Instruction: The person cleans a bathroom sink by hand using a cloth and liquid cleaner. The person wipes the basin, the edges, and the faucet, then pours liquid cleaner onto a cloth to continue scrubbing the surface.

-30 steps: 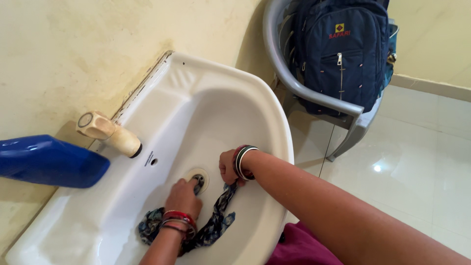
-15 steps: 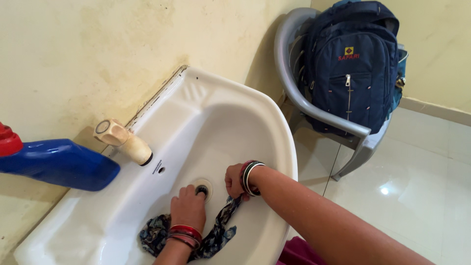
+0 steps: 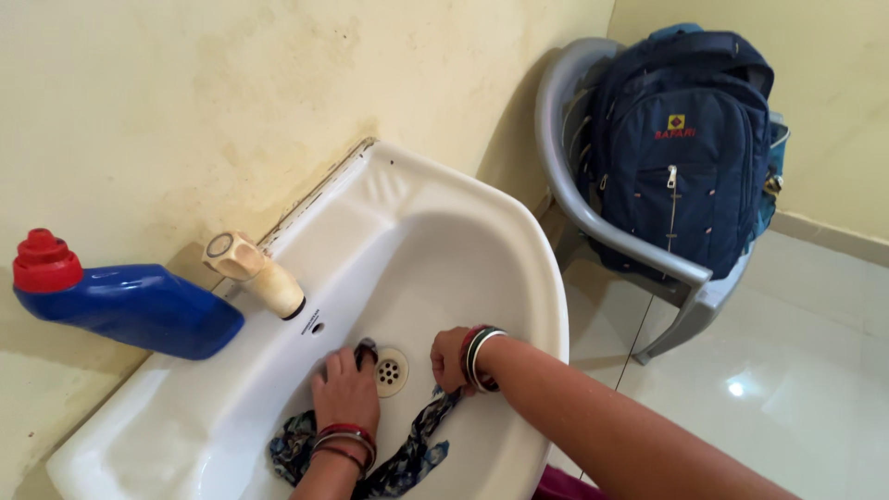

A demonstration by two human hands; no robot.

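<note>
Left hand: the left hand (image 3: pixel 344 389) lies palm down in the white washbasin (image 3: pixel 482 231), fingers closed on one end of a blue patterned cloth (image 3: pixel 407 454) beside the drain (image 3: pixel 390 371).
Right hand: the right hand (image 3: pixel 451 359) pinches the cloth's other end.
Cloth: a twisted band lying on the basin floor, looping from hand to hand under the wrists.
Surroundings: cream tap (image 3: pixel 255 271); blue bottle (image 3: pixel 130 306) lying on its side, red cap pointing left; navy backpack (image 3: pixel 685 148) on a grey chair (image 3: pixel 630 250).
</note>
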